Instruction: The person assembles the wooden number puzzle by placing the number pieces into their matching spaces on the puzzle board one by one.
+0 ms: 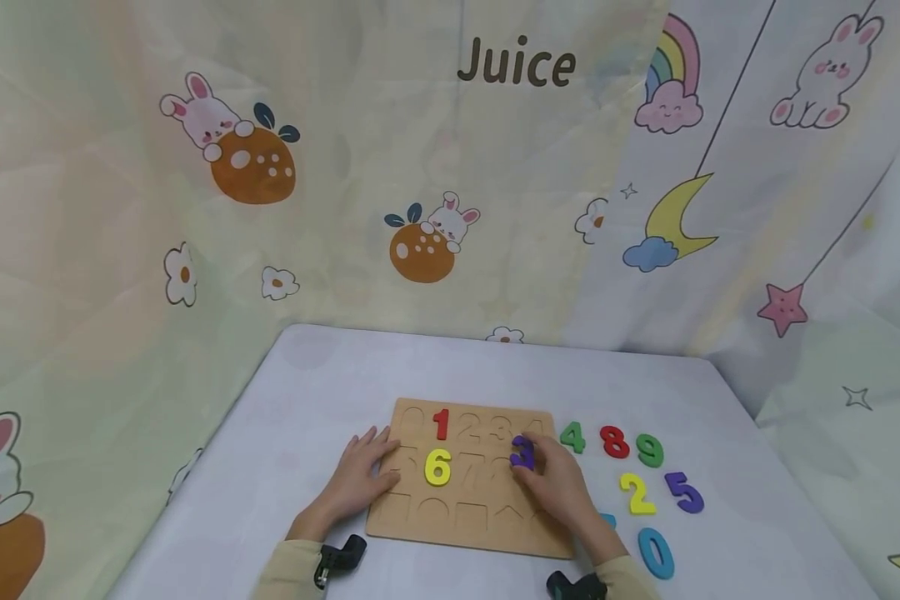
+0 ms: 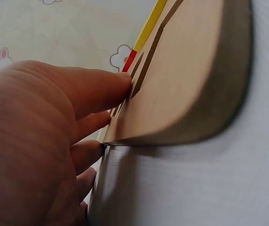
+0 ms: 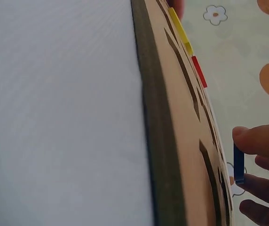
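A wooden number puzzle board (image 1: 487, 533) lies on the table, with a red 1 (image 1: 441, 424) and a yellow 6 (image 1: 438, 467) in its upper two rows. At the board's left edge rests my left hand (image 1: 357, 473), fingers spread and relaxed; in the left wrist view its thumb (image 2: 101, 87) touches the board's top. My right hand (image 1: 558, 483) pinches a purple number 3 (image 1: 522, 452) between thumb and fingers over the board's right side. Seen from the right wrist, the purple 3 (image 3: 239, 162) is edge-on and raised off the board.
Right of the board lie a green 4 (image 1: 572, 437), red 8 (image 1: 615, 442), green 9 (image 1: 649, 450), yellow 2 (image 1: 637, 493), purple 5 (image 1: 684, 492) and blue 0 (image 1: 656, 553). A blue piece (image 1: 608, 520) is mostly hidden by the right wrist. A printed cloth hangs behind the white table (image 1: 420, 358).
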Available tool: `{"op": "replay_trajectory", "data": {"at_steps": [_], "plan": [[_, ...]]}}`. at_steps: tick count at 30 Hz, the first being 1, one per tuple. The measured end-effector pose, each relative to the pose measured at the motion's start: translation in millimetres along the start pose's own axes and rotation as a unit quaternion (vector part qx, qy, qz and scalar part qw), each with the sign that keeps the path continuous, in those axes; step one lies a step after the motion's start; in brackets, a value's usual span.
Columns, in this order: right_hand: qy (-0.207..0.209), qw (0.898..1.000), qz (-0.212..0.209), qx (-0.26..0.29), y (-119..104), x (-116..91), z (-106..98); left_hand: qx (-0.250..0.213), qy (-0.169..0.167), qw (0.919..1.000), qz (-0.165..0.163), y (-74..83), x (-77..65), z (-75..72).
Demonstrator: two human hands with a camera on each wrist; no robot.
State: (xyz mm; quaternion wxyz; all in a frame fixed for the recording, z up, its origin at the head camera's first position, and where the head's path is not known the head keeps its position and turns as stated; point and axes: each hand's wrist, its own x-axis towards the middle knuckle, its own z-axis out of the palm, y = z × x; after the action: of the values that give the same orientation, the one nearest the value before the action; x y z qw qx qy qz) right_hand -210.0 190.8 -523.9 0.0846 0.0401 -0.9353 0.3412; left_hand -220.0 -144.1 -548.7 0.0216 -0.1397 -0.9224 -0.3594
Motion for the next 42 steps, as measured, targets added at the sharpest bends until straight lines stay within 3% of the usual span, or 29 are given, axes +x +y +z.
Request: {"op": "replay_trajectory", "data": {"at_steps": [18, 35, 42], "plan": [[-0.021, 0.999, -0.029, -0.002, -0.8, 32.2, 14.7, 0.001, 0.003, 0.9999, -0.01, -2.8, 0.3, 4.0], [-0.078, 0.995, -0.038, -0.053, -10.3, 43.7, 12.1, 0.002, 0.011, 0.9995, -0.029, 0.9, -1.2, 3.4], [-0.077, 0.994, -0.03, -0.065, -12.7, 48.3, 14.1, -0.001, 0.012, 0.9994, -0.034, 1.9, 0.5, 4.1]]}}
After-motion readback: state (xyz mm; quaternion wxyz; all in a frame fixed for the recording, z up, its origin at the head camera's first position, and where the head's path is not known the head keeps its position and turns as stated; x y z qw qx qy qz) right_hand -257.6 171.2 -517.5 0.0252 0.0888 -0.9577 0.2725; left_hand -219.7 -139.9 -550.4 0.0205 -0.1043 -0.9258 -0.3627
